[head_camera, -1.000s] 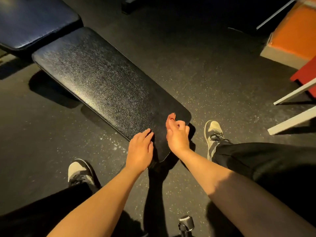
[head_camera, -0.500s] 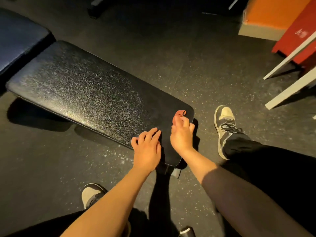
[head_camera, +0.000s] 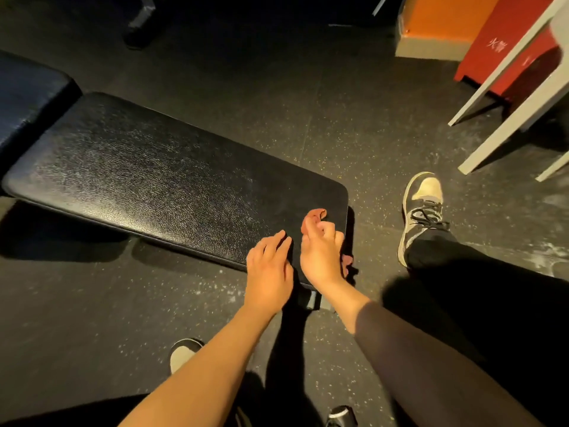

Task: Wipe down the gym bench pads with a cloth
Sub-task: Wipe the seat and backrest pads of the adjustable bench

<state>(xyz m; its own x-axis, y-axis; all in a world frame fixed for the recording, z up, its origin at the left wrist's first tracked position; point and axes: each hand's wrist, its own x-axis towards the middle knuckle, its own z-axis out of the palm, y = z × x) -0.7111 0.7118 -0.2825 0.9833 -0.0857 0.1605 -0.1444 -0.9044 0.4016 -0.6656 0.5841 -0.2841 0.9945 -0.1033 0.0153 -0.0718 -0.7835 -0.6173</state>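
A long black textured bench pad (head_camera: 160, 177) stretches from the left to the middle of the view. A second, darker pad (head_camera: 27, 97) adjoins it at the far left. My right hand (head_camera: 321, 254) grips a small reddish cloth (head_camera: 314, 215) at the pad's near right corner; a bit of cloth also hangs below my palm. My left hand (head_camera: 269, 269) rests flat beside it on the pad's near edge, fingers spread, holding nothing.
Speckled black rubber floor (head_camera: 338, 124) surrounds the bench. My right shoe (head_camera: 423, 211) stands to the right of the pad, my left shoe (head_camera: 183, 354) below it. White frame bars (head_camera: 505, 118), a red cabinet (head_camera: 505, 50) and an orange wall base (head_camera: 437, 23) fill the upper right.
The view has shifted so the bench lies lower and more level. My right hand has slid the cloth slightly toward the pad's right corner; my left hand stays beside it.
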